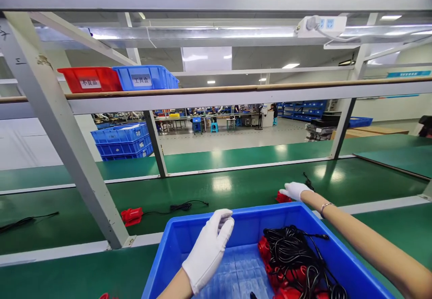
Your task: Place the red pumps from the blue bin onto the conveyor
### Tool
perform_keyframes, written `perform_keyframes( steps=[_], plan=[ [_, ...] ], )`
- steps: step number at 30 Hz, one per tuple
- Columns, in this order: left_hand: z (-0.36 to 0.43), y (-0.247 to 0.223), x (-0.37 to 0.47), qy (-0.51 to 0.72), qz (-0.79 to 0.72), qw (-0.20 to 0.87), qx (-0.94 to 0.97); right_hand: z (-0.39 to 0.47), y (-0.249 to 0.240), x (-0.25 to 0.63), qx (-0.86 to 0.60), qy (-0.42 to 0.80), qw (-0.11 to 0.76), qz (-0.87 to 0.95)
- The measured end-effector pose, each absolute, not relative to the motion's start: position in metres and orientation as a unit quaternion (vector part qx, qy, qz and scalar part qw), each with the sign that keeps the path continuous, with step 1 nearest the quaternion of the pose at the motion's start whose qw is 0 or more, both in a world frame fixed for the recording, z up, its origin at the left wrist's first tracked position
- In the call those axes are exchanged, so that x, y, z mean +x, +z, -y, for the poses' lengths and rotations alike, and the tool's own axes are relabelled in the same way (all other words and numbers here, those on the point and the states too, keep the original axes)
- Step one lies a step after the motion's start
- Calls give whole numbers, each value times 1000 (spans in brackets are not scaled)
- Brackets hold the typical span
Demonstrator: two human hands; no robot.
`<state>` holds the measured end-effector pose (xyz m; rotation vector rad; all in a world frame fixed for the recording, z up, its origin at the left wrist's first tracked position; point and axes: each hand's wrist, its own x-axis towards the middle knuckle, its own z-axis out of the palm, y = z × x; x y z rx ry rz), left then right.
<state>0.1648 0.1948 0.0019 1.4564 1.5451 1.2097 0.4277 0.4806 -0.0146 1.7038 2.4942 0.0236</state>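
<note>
My right hand (pixel 294 191), in a white glove, has its fingers closed on a red part (pixel 282 197) on the green belt, just beyond the blue bin's far rim; a black cable (pixel 308 182) lies beside it. Over the left part of the blue bin (pixel 241 213), my left hand (pixel 211 249), also gloved, is raised with fingers curled and parted, holding nothing. Inside the bin, red parts (pixel 265 247) and bundled black cables (pixel 290 249) are heaped on the right side. The bin's bottom shows at the left.
Another red part (pixel 132 216) with a black cable (pixel 182 206) lies on the belt, left of the bin. A slanted metal post (pixel 81 155) stands at the left. A shelf above holds red (pixel 91 76) and blue (pixel 145 76) boxes. Stacked blue crates (pixel 123 141) stand beyond.
</note>
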Motion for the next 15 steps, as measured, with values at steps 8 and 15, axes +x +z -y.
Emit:
perform_keyframes(
  steps=[8, 15],
  plan=[
    [-187, 7, 169, 471, -566, 321, 596, -376, 49, 388, 392, 72, -25, -917],
    [-176, 5, 175, 480, -525, 327, 622, -194, -69, 372, 102, -24, 83, -991]
  ],
)
